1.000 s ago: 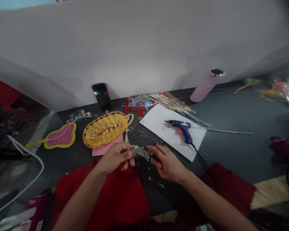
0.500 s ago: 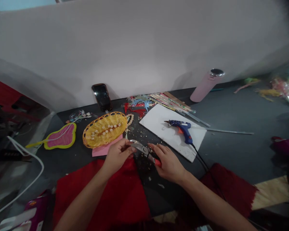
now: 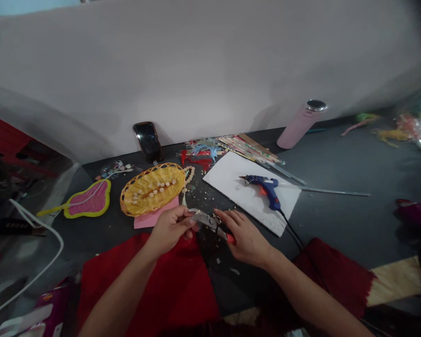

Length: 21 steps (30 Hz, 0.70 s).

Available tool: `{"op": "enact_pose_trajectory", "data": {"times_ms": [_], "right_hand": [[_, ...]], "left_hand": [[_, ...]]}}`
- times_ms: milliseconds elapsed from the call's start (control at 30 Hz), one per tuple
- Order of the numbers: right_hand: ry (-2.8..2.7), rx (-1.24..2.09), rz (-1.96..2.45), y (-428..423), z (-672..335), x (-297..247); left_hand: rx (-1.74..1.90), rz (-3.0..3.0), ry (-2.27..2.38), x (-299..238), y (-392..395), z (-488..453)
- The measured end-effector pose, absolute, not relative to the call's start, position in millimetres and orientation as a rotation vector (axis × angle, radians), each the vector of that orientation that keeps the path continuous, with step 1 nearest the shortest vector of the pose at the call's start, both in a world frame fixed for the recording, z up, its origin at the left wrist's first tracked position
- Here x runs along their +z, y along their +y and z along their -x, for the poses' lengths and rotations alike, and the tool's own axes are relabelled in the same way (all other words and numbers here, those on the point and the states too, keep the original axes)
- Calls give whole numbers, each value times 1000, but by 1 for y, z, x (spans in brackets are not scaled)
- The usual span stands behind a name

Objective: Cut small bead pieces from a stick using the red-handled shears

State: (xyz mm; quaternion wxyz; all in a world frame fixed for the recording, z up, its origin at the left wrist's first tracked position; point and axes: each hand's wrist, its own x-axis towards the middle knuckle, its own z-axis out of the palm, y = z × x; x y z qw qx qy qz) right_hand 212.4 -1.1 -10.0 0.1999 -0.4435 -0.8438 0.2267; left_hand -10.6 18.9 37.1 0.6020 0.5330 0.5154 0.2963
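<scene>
My right hand grips the red handles of a pair of metal cutters, jaws pointing left. My left hand is pinched at the jaw tips, holding something too small to make out. Both hands hover over a dark table strewn with small pale bits, just above a red cloth. A yellow woven basket with several pale beads lies just beyond my left hand, on a pink sheet.
A blue glue gun lies on a white board, its cord running toward me. A phone leans on the wall. Sticks and tassels, a pink bottle, a pink-and-yellow fan and a white cable lie around.
Both hands with the cutters have shifted slightly away from me and back; the pinch at the jaws holds. Nothing else moved.
</scene>
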Motion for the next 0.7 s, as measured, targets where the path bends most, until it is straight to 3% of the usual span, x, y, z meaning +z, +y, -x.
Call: {"op": "enact_pose_trajectory", "data": {"times_ms": [333,700], "right_hand": [[-2295,788,1210,-6,-210,-7],[-2327,706,1215,-2,-211,-13]], "left_hand": [[701,-1303,1219,37,18,11],[705,-1183,1161,37,19,11]]}}
